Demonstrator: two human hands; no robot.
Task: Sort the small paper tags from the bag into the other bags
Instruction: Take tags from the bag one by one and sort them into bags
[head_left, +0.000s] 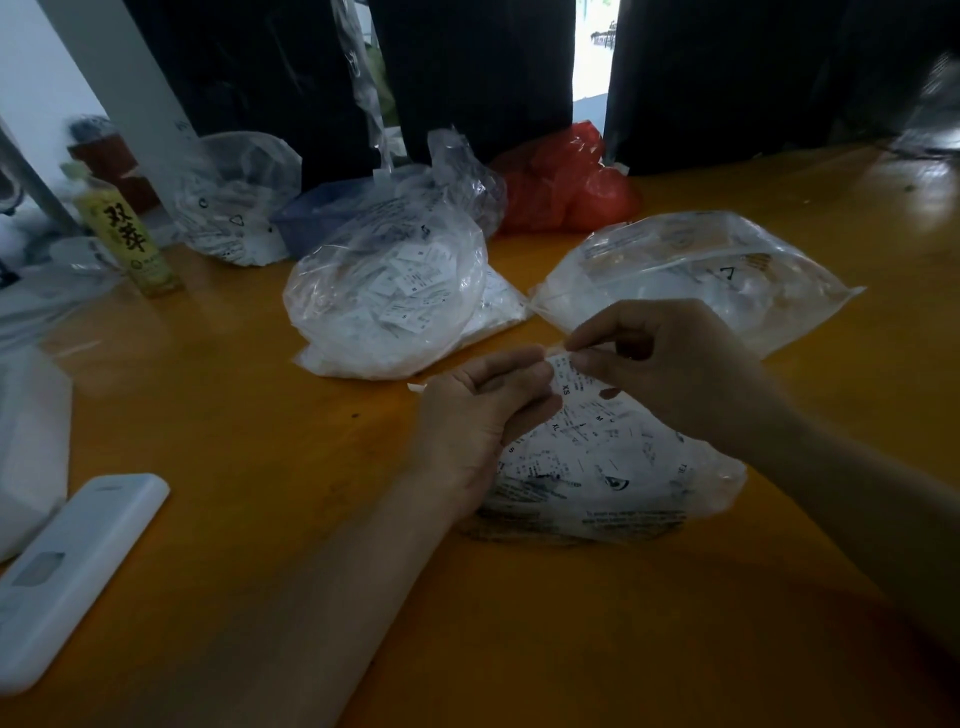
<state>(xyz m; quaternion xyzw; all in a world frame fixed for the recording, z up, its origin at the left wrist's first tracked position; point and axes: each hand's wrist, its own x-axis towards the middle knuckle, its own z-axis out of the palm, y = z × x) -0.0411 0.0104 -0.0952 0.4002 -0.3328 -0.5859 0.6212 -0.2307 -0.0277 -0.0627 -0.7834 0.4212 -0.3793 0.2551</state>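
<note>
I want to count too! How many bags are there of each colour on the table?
Clear bags: 4
Red bags: 1
Total: 5 bags

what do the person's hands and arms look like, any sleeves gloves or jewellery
Both arms are bare as far as the frame shows: no sleeve in view. The left hand and right hand wear no gloves, and no rings, watch or bracelet show. The dim light hides finer detail.
</note>
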